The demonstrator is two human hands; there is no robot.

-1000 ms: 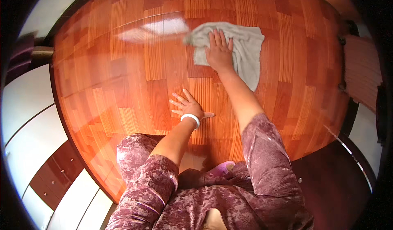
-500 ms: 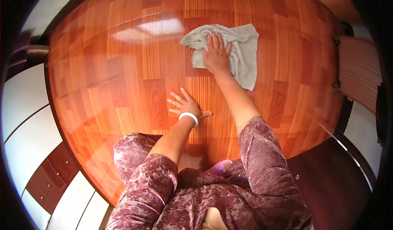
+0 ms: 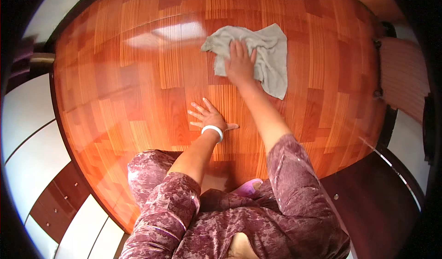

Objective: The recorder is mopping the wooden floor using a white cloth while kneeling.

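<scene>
A crumpled light grey cloth [image 3: 274, 51] lies spread on the glossy wooden floor [image 3: 170, 70], folded into ridges near its middle. My right hand [image 3: 240, 65] rests on the cloth's left part, fingers stretched forward and slightly blurred. It presses from above and does not grip the fabric. Closer to me and to the left, my left hand [image 3: 209, 117] is planted on the bare boards with its fingers spread wide. A white bangle [image 3: 212, 131] circles that wrist.
White and dark brown cabinet fronts [image 3: 39, 146] line the left side. A dark brown panel with a knob [image 3: 368, 199] stands at the lower right, and a pinkish-brown surface [image 3: 403, 74] at the far right. A pink slipper [image 3: 248, 187] shows beneath me.
My right hand has shifted slightly left and a little nearer to me. The cloth's right side has slid a bit leftward and its folds have changed. My left hand stays in place.
</scene>
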